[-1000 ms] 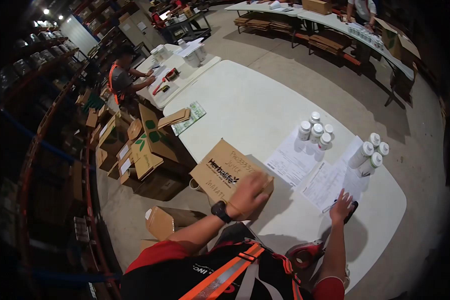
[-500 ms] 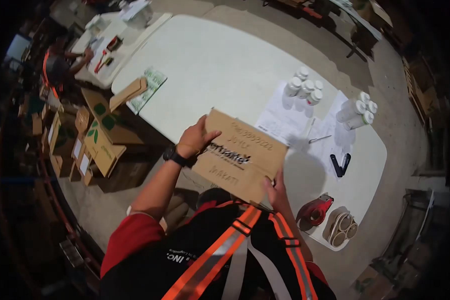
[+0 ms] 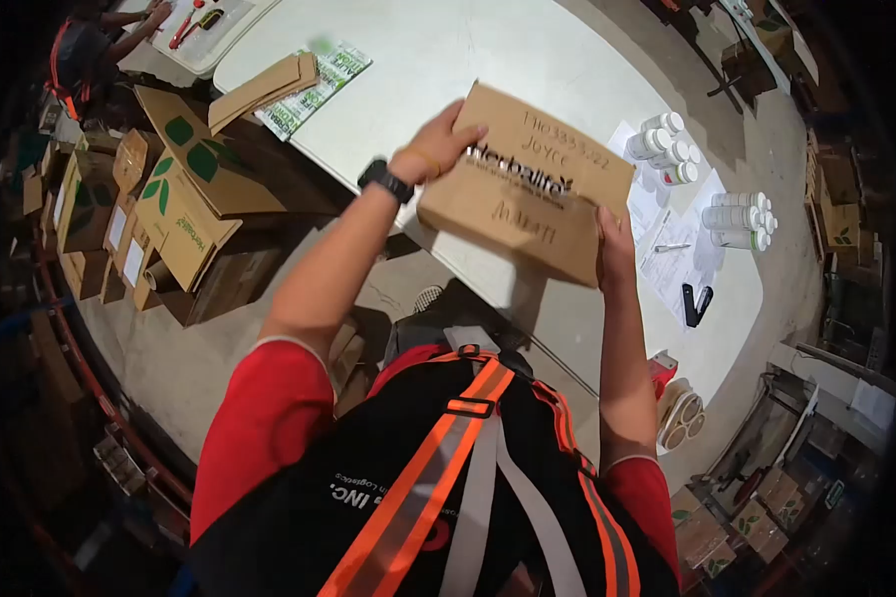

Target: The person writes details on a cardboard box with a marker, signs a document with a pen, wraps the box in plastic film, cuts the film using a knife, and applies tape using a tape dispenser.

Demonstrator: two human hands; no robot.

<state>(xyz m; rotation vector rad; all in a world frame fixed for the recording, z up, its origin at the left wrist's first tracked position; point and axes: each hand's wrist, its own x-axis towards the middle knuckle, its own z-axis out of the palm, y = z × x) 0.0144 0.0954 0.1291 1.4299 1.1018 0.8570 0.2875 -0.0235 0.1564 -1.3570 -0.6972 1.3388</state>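
Note:
A brown cardboard box [image 3: 533, 184], with a printed brand name and handwriting on its top face, is held tilted over the near edge of the white table [image 3: 408, 70]. My left hand [image 3: 438, 147] grips its left side, thumb on the top face. At the right side, my right hand [image 3: 615, 249] clasps the lower corner, with its thumb up along the edge. The undersides of the box and most of the fingers are hidden. To the right of the box lie printed papers [image 3: 682, 267] with a pen [image 3: 672, 247] on them.
White bottles [image 3: 664, 149] stand in two groups at the right. Nearby are a black stapler [image 3: 697, 305], a red tape dispenser [image 3: 662, 373] and tape rolls [image 3: 683, 418]. Flat cardboard pieces [image 3: 264, 92] rest on a green printed packet [image 3: 319, 90]. Open cartons [image 3: 219, 189] stand left; another person [image 3: 85, 55] works beyond.
Both hands have carried the box away from my body, farther over the table, with arms more extended. Its front side now shows. The camera view has also shifted.

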